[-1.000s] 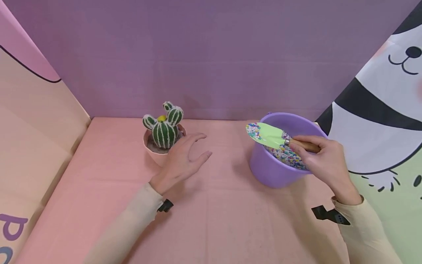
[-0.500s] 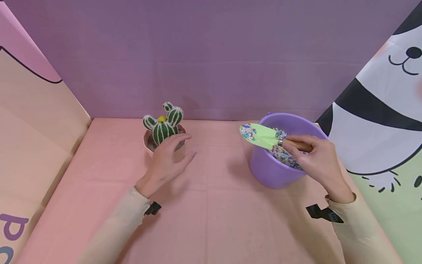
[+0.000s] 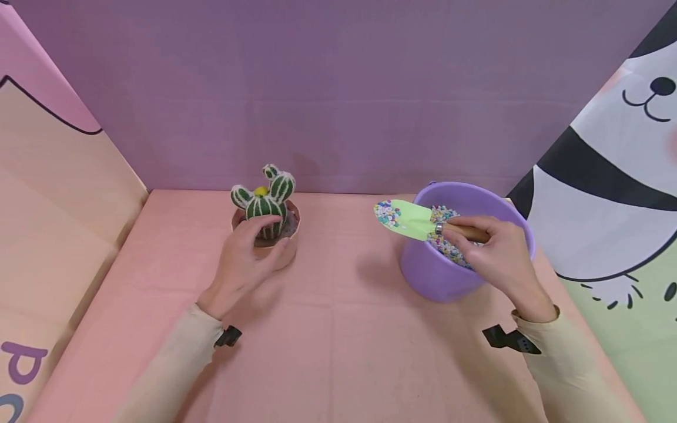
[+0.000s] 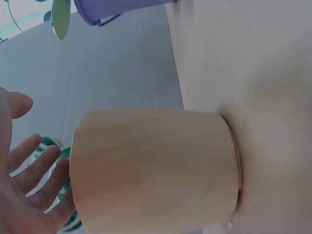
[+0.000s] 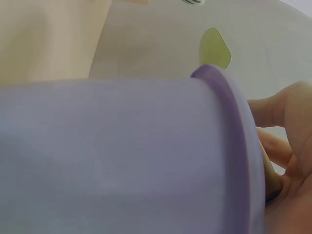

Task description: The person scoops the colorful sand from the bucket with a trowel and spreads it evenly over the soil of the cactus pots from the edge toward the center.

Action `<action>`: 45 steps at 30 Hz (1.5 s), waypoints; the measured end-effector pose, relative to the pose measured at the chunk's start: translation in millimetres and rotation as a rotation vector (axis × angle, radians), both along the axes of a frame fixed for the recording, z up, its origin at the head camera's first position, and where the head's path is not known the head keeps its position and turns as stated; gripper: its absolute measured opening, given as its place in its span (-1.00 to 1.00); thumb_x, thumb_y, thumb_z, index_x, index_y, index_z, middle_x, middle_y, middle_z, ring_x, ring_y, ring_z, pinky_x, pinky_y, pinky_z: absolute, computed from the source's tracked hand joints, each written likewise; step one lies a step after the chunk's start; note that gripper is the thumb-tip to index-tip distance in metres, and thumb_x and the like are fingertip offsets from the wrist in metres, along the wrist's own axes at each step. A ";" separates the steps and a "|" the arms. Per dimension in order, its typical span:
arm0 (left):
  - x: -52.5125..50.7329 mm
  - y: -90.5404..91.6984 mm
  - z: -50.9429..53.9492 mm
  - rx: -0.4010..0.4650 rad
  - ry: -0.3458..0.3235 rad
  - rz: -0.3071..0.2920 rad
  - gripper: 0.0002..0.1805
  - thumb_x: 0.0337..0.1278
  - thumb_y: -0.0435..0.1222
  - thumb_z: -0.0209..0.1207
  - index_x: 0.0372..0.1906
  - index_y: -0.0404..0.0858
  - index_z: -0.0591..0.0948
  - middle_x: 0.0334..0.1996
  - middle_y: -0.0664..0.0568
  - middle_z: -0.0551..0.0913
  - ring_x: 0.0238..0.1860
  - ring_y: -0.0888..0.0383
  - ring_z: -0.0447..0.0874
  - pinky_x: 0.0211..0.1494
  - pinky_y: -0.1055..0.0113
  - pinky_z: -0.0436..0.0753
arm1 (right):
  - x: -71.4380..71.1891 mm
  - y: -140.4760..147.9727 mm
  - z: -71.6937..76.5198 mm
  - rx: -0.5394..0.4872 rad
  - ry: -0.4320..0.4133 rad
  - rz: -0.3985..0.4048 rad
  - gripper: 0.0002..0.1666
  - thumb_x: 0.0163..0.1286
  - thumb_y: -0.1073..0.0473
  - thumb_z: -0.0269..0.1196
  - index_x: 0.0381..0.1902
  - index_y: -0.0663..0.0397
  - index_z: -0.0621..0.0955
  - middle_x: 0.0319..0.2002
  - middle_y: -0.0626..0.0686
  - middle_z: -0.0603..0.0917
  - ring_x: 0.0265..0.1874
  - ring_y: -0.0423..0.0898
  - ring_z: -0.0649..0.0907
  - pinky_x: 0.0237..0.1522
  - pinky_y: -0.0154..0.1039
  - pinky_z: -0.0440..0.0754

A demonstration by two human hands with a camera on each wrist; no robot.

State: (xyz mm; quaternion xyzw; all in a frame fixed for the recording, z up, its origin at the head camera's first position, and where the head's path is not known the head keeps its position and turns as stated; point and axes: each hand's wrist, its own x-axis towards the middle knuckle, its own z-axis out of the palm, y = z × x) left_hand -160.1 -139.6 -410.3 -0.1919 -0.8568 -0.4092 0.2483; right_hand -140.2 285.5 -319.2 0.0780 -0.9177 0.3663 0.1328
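- Right hand: grips the trowel by its wooden handle, thumb and fingers pinching near the ferrule.
- Left hand: fingers spread and relaxed beside the pot, holding nothing; contact with its wall cannot be told.
- Trowel: held above the bucket, tip past its left rim. Judged light and stiff; handle the right place to hold.
- Coloured pellets lie at the tip; probably roll easily, so a level blade matters.
- Pot: stands upright on the table. Looks rigid, smooth; best held round the outer wall.
- Cactus in it: appears fuzzy, likely soft; poor handhold.
- Bucket: part-filled with similar pellets, probably the heaviest item.
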 end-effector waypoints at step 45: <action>-24.0 -70.8 -35.8 -0.018 -0.247 0.017 -0.09 0.33 -0.13 0.39 0.68 -0.18 0.25 0.62 -0.13 0.37 0.54 -0.22 0.36 0.39 -0.25 0.53 | -21.7 -67.2 -0.3 -0.017 -0.030 0.146 -0.73 0.46 -0.01 0.44 0.03 -0.10 0.84 -0.13 -0.12 0.89 -0.10 -0.24 0.86 -0.13 -0.56 0.67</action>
